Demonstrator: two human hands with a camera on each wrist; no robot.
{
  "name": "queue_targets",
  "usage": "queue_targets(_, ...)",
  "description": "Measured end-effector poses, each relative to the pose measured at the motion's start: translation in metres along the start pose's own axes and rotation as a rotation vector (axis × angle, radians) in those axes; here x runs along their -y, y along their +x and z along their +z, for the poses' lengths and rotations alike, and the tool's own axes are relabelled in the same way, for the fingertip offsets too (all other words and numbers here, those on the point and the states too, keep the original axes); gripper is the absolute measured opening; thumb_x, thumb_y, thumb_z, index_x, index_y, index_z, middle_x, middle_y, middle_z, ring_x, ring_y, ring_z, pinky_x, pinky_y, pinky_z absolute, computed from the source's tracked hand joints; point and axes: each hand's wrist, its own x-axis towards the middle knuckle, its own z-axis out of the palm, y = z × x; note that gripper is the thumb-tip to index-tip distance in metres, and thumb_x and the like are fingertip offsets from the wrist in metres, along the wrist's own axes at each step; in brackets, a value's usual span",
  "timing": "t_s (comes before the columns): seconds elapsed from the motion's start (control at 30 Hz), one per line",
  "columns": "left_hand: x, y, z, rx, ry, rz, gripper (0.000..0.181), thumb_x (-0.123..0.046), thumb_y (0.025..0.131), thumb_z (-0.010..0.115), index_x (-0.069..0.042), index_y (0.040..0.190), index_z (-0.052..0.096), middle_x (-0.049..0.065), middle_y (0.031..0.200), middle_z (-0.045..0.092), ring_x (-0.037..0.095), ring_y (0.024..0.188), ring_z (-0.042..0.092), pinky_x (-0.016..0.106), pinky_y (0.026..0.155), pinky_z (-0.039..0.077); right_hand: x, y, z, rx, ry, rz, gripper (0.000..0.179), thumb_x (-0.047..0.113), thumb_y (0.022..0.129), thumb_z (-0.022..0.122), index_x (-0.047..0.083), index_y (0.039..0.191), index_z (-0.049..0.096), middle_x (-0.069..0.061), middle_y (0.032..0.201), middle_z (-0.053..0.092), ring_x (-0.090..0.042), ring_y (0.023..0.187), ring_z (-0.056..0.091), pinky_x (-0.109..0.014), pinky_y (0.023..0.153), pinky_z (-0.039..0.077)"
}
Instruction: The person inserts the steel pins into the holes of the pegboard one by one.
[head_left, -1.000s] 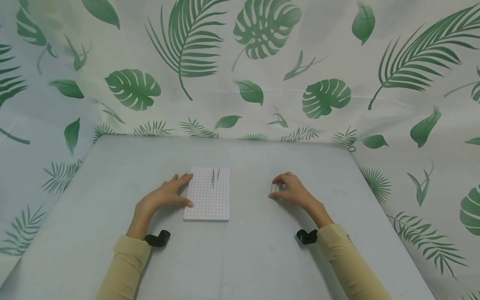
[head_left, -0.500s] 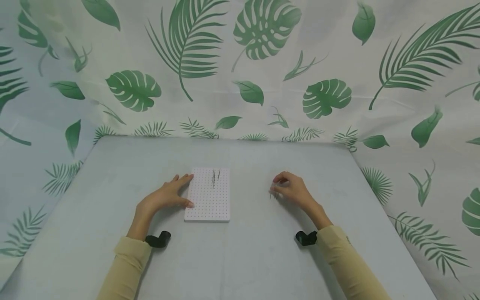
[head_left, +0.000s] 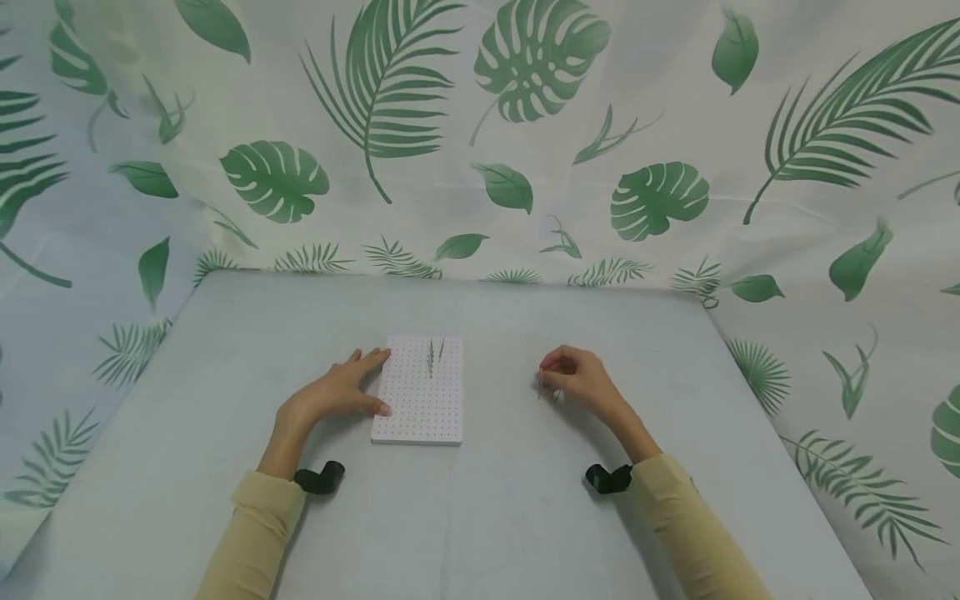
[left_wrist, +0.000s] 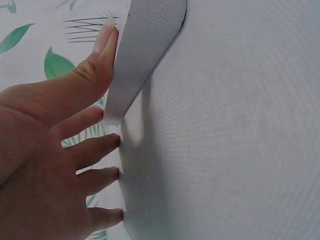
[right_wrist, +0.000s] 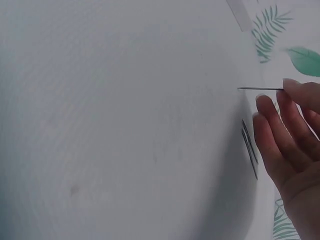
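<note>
A white board [head_left: 417, 417] with rows of small holes lies left of the table's middle. Several thin needles [head_left: 431, 360] stand upright near its far end; in the left wrist view these needles [left_wrist: 82, 37] appear beyond the thumb. My left hand [head_left: 330, 393] rests at the board's left side, thumb and index fingertip touching it, the fingers spread and fairly straight. To the right of the board, my right hand [head_left: 588, 385] pinches one needle [right_wrist: 260, 89] between thumb and index fingertip, its point facing down to the table. Two loose needles [right_wrist: 249, 154] lie on the table below that hand.
The pale table [head_left: 480, 517] meets a leaf-printed cloth wall [head_left: 420, 225] at the back. Dark wrist cameras sit under both forearms, the left camera [head_left: 322, 477] and the right camera [head_left: 607, 479]. A strip of bare tabletop separates the board from the right hand.
The right thumb and index finger, apart around the needles a second ago, have closed together on one and raised it slightly. The left hand and board stay put; the head view shifts a little.
</note>
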Motion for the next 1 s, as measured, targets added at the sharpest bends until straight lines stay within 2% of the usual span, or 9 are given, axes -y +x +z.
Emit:
queue_targets(0.13, 0.000, 0.000, 0.000, 0.000, 0.002, 0.003, 0.103, -0.032, 0.082, 0.086, -0.006, 0.162, 0.028, 0.022, 0.169, 0.019, 0.048, 0.157, 0.004, 0.071, 0.123, 0.002, 0.001, 0.004, 0.006, 0.011, 0.074, -0.018, 0.017, 0.011, 0.093, 0.076, -0.002, 0.103, 0.070, -0.018, 0.094, 0.076, -0.023, 0.081, 0.074, -0.028, 0.069, 0.060)
queue_targets(0.43, 0.002, 0.003, 0.000, 0.006, 0.000, 0.006, 0.102, -0.031, 0.083, 0.085, -0.005, 0.162, 0.027, 0.022, 0.170, 0.018, 0.048, 0.157, 0.004, 0.070, 0.124, 0.001, 0.016, 0.016, 0.022, 0.035, 0.201, -0.002, 0.018, 0.013, 0.093, 0.076, -0.002, 0.103, 0.069, -0.019, 0.097, 0.075, -0.027, 0.086, 0.075, -0.035, 0.077, 0.064)
queue_targets(0.77, 0.002, 0.000, 0.000, -0.004, 0.008, -0.005, 0.102, -0.032, 0.082, 0.085, -0.006, 0.163, 0.028, 0.022, 0.170, 0.019, 0.048, 0.157, 0.004, 0.070, 0.124, 0.002, 0.025, 0.027, 0.037, 0.052, 0.287, -0.048, 0.021, 0.012, 0.094, 0.075, -0.005, 0.104, 0.068, -0.025, 0.101, 0.074, -0.032, 0.088, 0.075, -0.038, 0.080, 0.065)
queue_targets(1.0, 0.000, 0.001, 0.000, -0.001, 0.004, -0.002, 0.102, -0.031, 0.082, 0.085, -0.006, 0.162, 0.028, 0.022, 0.170, 0.019, 0.049, 0.157, 0.004, 0.070, 0.124, 0.002, 0.032, 0.032, 0.045, 0.051, 0.302, -0.034, 0.018, 0.005, 0.095, 0.072, -0.008, 0.106, 0.066, -0.027, 0.104, 0.073, -0.033, 0.090, 0.076, -0.037, 0.082, 0.065)
